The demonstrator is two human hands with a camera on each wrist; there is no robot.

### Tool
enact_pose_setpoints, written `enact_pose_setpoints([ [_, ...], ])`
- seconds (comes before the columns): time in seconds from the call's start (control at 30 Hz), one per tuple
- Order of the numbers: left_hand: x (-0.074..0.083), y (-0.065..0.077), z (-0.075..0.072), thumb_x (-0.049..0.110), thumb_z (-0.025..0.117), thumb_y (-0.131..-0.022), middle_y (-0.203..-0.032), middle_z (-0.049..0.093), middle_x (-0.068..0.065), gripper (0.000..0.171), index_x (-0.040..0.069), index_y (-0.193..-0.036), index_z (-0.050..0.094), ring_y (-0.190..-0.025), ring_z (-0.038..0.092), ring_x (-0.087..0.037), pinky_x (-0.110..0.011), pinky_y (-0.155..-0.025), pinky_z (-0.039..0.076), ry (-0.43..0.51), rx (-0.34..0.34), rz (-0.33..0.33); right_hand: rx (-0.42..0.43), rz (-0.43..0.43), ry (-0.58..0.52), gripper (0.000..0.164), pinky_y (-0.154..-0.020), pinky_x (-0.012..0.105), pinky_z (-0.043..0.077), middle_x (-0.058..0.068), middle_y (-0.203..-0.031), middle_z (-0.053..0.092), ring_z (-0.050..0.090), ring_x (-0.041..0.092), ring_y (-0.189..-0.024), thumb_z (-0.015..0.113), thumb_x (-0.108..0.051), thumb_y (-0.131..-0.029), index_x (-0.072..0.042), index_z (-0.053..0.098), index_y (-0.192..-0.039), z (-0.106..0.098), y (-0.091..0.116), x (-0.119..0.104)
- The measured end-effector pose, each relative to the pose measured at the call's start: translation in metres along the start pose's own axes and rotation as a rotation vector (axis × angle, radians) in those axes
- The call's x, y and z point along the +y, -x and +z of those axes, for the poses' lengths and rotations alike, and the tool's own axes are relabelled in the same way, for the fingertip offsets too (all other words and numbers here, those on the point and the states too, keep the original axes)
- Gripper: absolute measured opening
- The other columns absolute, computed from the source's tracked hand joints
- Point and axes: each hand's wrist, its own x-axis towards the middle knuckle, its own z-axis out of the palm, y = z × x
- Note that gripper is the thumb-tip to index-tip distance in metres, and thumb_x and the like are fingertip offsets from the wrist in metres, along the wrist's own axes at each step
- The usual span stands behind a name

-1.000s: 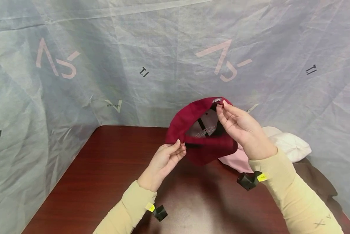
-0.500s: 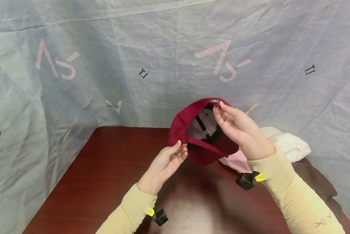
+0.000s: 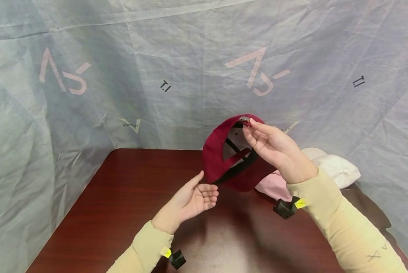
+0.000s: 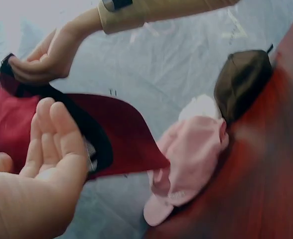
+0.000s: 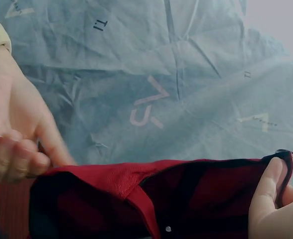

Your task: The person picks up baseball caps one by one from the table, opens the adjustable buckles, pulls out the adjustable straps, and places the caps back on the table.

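A dark red baseball cap (image 3: 214,153) hangs above the table in the head view, its opening towards me and a grey lining inside. My right hand (image 3: 277,149) pinches its upper edge beside a small metal buckle (image 3: 244,119). Across the opening lies a red strap (image 3: 237,158). My left hand (image 3: 193,201) is at the cap's lower left edge, fingers loosely bent and thumb extended. Nothing is held in it; whether the thumb touches the cloth I cannot tell. In the left wrist view the cap's brim (image 4: 126,134) points right.
Behind the right forearm lie a pink cap (image 3: 275,185), a white cap (image 3: 341,170) and a brown cap (image 3: 367,208) at the table's right side. A grey printed cloth (image 3: 190,49) hangs behind the brown-red table (image 3: 122,204).
My left hand has let go of the cap's lower edge and dropped down-left. The red strap has swung into the opening. My right hand, still pinching the cap, has shifted slightly left.
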Motion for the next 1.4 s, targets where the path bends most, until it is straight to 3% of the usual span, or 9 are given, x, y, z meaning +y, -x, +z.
enact_pose_setpoints([
  [0.27,-0.012,0.001,-0.027,0.031,0.03,-0.102,-0.088,0.067,-0.005,0.049,0.004,-0.091,0.069,-0.084,0.062,-0.014,-0.026,-0.08,0.052,-0.105,0.103,-0.13,-0.068,0.006,0.153,0.01,-0.074,0.028,0.055,0.01,-0.081,0.062,0.061,0.018,-0.073,0.058,0.006,-0.089,0.005,0.064,-0.082,0.002,0.004,0.007],
  [0.5,-0.021,-0.005,-0.031,0.027,0.033,-0.099,-0.101,0.066,-0.01,0.04,0.0,-0.104,0.062,-0.094,0.063,-0.019,-0.03,-0.087,0.05,-0.091,0.053,-0.161,-0.151,0.033,0.236,0.008,-0.075,0.027,0.055,0.007,-0.079,0.063,0.058,0.014,-0.066,0.067,0.005,-0.083,0.0,0.062,-0.08,0.003,0.009,0.012],
  [0.7,-0.021,-0.008,-0.024,0.018,0.037,-0.098,-0.099,0.065,-0.011,0.028,0.005,-0.098,0.063,-0.091,0.063,-0.02,-0.031,-0.085,0.05,-0.053,0.13,-0.121,-0.191,0.054,0.309,0.006,-0.072,0.024,0.055,0.005,-0.079,0.063,0.058,0.013,-0.066,0.065,0.001,-0.086,-0.001,0.062,-0.081,0.001,0.011,0.015],
  [0.9,-0.022,-0.009,-0.024,0.014,0.037,-0.099,-0.091,0.067,-0.007,0.03,0.011,-0.09,0.066,-0.085,0.063,-0.021,-0.031,-0.081,0.052,-0.003,0.174,-0.08,-0.235,0.066,0.36,0.009,-0.073,0.023,0.055,0.004,-0.081,0.065,0.061,0.012,-0.072,0.064,0.0,-0.087,-0.002,0.061,-0.079,-0.004,0.012,0.018],
  [0.97,-0.024,-0.011,-0.024,0.015,0.038,-0.099,-0.09,0.067,-0.007,0.03,0.011,-0.09,0.066,-0.084,0.063,-0.021,-0.031,-0.079,0.052,-0.028,0.179,-0.094,-0.251,0.068,0.376,0.01,-0.073,0.023,0.055,0.004,-0.081,0.064,0.061,0.012,-0.072,0.062,0.0,-0.089,-0.002,0.062,-0.079,-0.005,0.012,0.019],
  [1.07,-0.029,-0.014,-0.023,0.013,0.038,-0.098,-0.091,0.067,-0.005,0.027,0.009,-0.096,0.065,-0.083,0.064,-0.017,-0.029,-0.078,0.052,-0.126,0.144,-0.161,-0.272,0.068,0.399,0.013,-0.074,0.023,0.054,0.004,-0.083,0.064,0.062,0.012,-0.075,0.058,0.0,-0.092,-0.002,0.062,-0.08,-0.006,0.012,0.02],
  [1.23,-0.036,-0.018,-0.019,0.014,0.032,-0.099,-0.092,0.068,-0.004,0.035,-0.005,-0.118,0.055,-0.083,0.064,-0.012,-0.027,-0.078,0.052,-0.254,0.017,-0.295,-0.296,0.06,0.419,0.014,-0.074,0.023,0.054,0.004,-0.084,0.065,0.062,0.013,-0.078,0.057,0.0,-0.092,-0.002,0.063,-0.08,-0.006,0.011,0.022],
  [1.33,-0.037,-0.018,-0.016,0.015,0.027,-0.1,-0.091,0.068,-0.003,0.039,-0.005,-0.119,0.054,-0.082,0.063,-0.012,-0.027,-0.077,0.051,-0.261,-0.044,-0.309,-0.312,0.064,0.43,0.018,-0.074,0.023,0.054,0.003,-0.083,0.066,0.063,0.012,-0.077,0.054,0.0,-0.094,-0.003,0.063,-0.079,-0.007,0.012,0.023],
  [1.4,-0.036,-0.018,-0.015,0.014,0.026,-0.1,-0.09,0.068,-0.001,0.038,0.0,-0.111,0.06,-0.081,0.063,-0.01,-0.025,-0.076,0.051,-0.245,-0.059,-0.298,-0.328,0.07,0.441,0.021,-0.074,0.022,0.054,0.003,-0.083,0.066,0.063,0.012,-0.077,0.051,0.0,-0.095,-0.004,0.064,-0.079,-0.008,0.012,0.024],
])
